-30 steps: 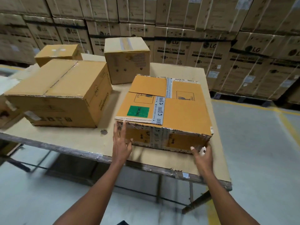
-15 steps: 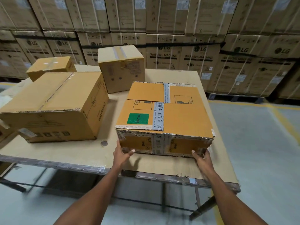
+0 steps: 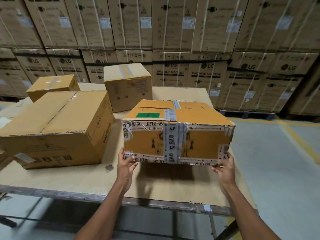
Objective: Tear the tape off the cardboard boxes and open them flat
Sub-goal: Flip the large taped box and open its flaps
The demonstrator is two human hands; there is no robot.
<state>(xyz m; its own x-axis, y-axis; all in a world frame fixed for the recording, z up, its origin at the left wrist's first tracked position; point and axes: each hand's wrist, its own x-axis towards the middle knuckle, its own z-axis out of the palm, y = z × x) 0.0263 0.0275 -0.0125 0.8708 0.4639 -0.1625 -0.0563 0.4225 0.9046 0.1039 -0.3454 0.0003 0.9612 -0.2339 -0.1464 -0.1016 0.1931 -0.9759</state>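
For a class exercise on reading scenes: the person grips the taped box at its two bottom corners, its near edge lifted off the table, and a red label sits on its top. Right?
One detail is wrong: the label on top of the taped box is green, not red, as the head view shows. The left hand and right hand do grip its bottom corners, its near edge lifted off the table.

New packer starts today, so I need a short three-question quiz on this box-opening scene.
1. True or false: both hands grip the taped box at its near bottom corners.
2. The green label lies on the box's: A) top B) front face C) underside
3. How many other boxes stand on the table?

Key:
1. True; left hand, right hand.
2. A.
3. Three: large box, small box, tall box.
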